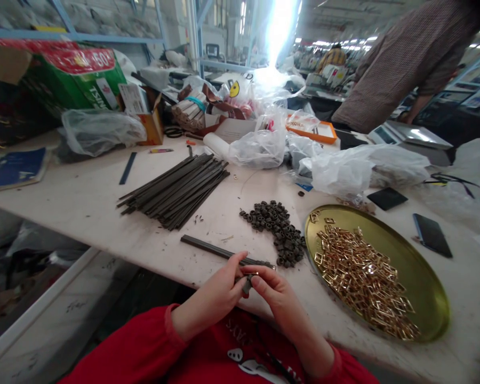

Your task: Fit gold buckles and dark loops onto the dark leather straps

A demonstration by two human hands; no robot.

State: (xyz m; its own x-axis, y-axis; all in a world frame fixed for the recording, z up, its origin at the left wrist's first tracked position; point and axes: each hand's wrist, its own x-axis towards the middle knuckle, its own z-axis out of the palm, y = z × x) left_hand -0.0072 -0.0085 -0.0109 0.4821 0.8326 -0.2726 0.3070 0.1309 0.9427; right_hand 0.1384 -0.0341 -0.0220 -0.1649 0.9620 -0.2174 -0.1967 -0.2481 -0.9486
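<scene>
My left hand (224, 285) and my right hand (278, 296) meet at the table's near edge. Between their pinched fingertips is a small dark strip piece (247, 285), mostly covered by the fingers. A glint of metal shows at the fingertips, too small to name. Just beyond the hands lie a few long dark strips (208, 246), their right end partly behind my fingers. A heap of small dark loops (278, 229) sits past my right hand. To the right, a round gold tray (428, 298) bears many gold rectangular buckles (360, 272).
A stack of dark strips (176, 189) lies at centre left. Plastic bags (336, 170) and an orange box (312, 130) line the back. A phone (432, 234) and a black flat square (387, 198) lie at right. A person's sleeve (400, 64) reaches in near a scale (412, 136).
</scene>
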